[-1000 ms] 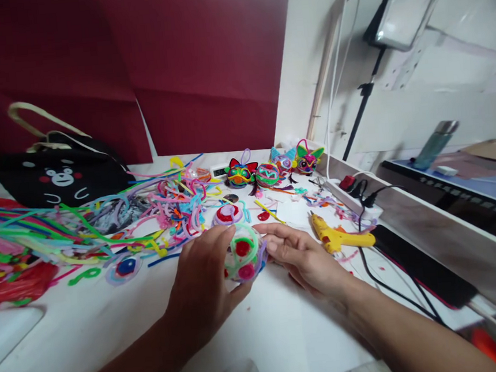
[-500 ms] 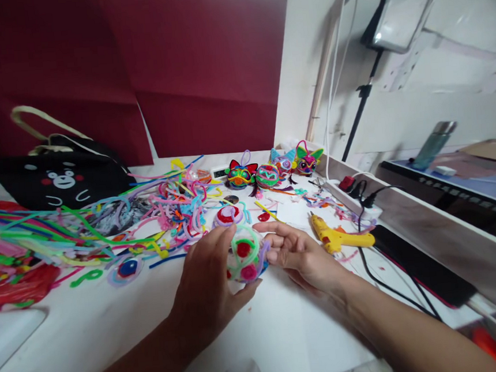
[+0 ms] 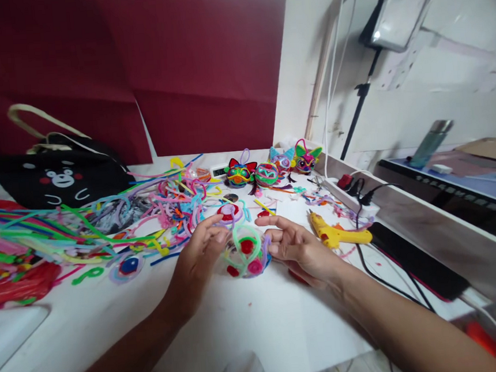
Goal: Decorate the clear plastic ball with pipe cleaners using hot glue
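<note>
A clear ball [image 3: 242,256] wrapped in pale green and lilac pipe cleaners, with red and pink coiled spots, sits low between my hands, over the white paper. My left hand [image 3: 200,257] is at its left side, thumb and fingers apart and not wrapped round it. On the other side, my right hand [image 3: 299,251] has its thumb and bent fingers at the lilac edge of the ball, gripping it there, while the index finger stretches out above. Just behind lies a red coil ringed in lilac [image 3: 229,213].
A yellow glue gun [image 3: 336,233] lies right of my hands, near a black phone [image 3: 415,261] with cables and a power strip [image 3: 353,197]. Pipe cleaners [image 3: 61,231] heap up at left beside a black bag [image 3: 63,179]. Several decorated balls [image 3: 268,174] stand behind.
My left hand has let go of the ball and drawn back to the left, its thumb coming out from under it. The right hand stays at the ball's right edge.
</note>
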The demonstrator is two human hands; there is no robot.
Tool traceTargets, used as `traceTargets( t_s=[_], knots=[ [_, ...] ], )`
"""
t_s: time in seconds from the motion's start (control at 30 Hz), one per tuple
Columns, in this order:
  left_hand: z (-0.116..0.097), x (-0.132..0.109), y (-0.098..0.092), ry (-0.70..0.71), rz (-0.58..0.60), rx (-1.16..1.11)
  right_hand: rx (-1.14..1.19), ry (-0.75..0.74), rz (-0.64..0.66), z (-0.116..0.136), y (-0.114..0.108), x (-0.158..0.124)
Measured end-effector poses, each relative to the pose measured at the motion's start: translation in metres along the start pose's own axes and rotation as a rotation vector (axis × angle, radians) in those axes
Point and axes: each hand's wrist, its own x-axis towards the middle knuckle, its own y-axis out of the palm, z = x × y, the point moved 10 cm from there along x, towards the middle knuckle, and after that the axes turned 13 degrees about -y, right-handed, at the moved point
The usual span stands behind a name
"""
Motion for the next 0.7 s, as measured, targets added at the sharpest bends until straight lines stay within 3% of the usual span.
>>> traceTargets(
  t_s=[0.1,0.3,0.7],
  knots=[
    [0.010,0.008,-0.001,-0.090,0.020,-0.070,-0.018,0.011,0.016,-0.001,0.001,-0.001],
    [0.013,0.012,0.002,-0.116,0.086,-0.080,-0.021,0.021,0.063,-0.002,0.004,-0.002],
    [0.010,-0.005,0.031,-0.272,0.413,-0.182,-0.018,0.062,0.138,-0.002,0.015,-0.005]
  ],
)
